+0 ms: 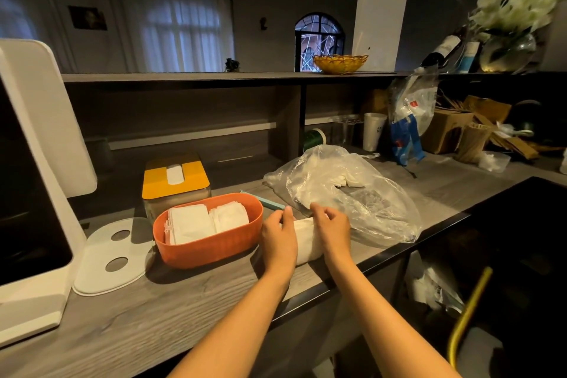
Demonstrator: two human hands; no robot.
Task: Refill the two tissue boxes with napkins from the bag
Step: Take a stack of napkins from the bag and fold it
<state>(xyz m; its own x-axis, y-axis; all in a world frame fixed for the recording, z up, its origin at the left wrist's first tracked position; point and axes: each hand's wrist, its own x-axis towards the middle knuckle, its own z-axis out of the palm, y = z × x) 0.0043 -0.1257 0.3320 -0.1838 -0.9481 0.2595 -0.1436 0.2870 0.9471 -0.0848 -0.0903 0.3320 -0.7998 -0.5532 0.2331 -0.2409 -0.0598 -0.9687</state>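
An orange open tissue box stands on the wooden counter with white napkins inside. Behind it is a second box with a yellow lid and a napkin poking through its slot. A clear plastic bag lies to the right, with more napkins in it. Between box and bag, a stack of white napkins stands on the counter edge. My left hand grips its left side and my right hand grips its right side, fingers curled over the top.
A clear lid with two holes lies left of the orange box, beside a white screen stand. A teal stick lies behind the box. Cups, cardboard boxes and bags crowd the back right. The counter's dark edge runs just under my hands.
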